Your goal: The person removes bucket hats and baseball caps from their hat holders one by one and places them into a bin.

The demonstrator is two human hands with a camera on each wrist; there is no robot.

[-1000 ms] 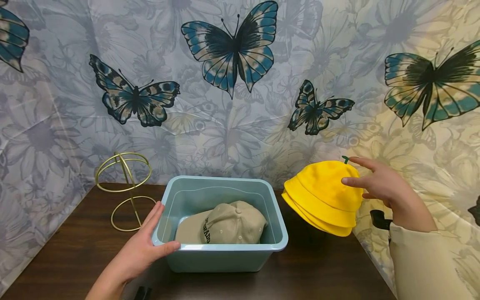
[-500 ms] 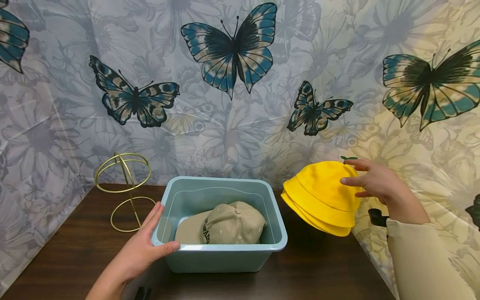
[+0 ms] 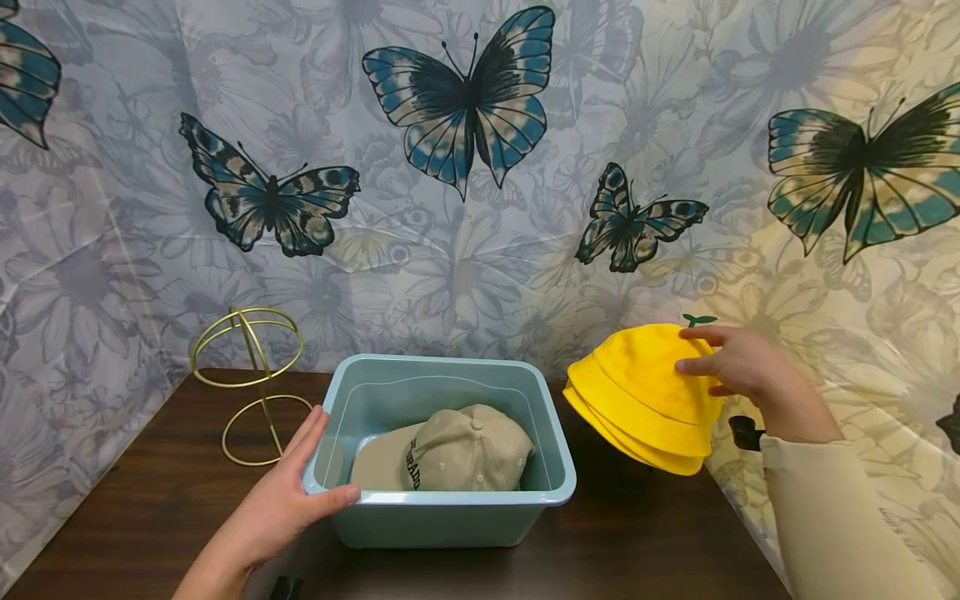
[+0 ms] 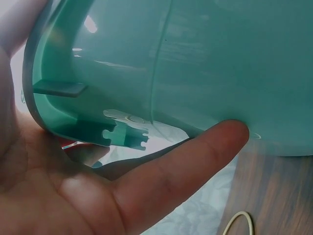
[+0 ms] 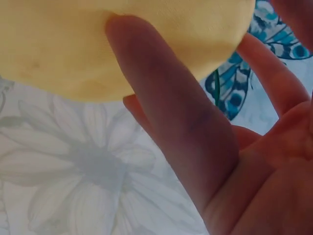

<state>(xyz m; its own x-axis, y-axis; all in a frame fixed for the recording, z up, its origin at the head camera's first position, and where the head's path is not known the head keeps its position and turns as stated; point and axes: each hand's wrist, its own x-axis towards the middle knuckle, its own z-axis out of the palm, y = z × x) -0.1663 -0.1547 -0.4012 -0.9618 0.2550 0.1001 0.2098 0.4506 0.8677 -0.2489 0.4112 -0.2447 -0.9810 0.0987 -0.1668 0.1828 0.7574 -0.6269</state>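
Note:
A light blue plastic tub (image 3: 435, 521) stands on the dark table, with a tan baseball cap (image 3: 472, 450) bearing dark lettering inside it. My left hand (image 3: 273, 508) holds the tub's near left corner, thumb on the front rim; in the left wrist view a straight finger (image 4: 195, 161) lies against the outer wall, below the rim. On the right is a yellow bucket hat (image 3: 637, 383), tilted, with a green sprout on top. My right hand (image 3: 750, 371) reaches it from the right, fingers spread, fingertips at the crown. In the right wrist view a fingertip presses the yellow cloth (image 5: 63, 54).
A gold wire hat stand (image 3: 255, 358) stands on the table (image 3: 127, 500), left of the tub. Behind hangs a cloth backdrop (image 3: 465, 275) with flowers and butterflies. What props up the yellow hat is mostly hidden in shadow.
My right hand has moved left and slightly forward over the bucket hat's crown; the sprout now shows above its fingers. The left hand, tub and hats keep their places.

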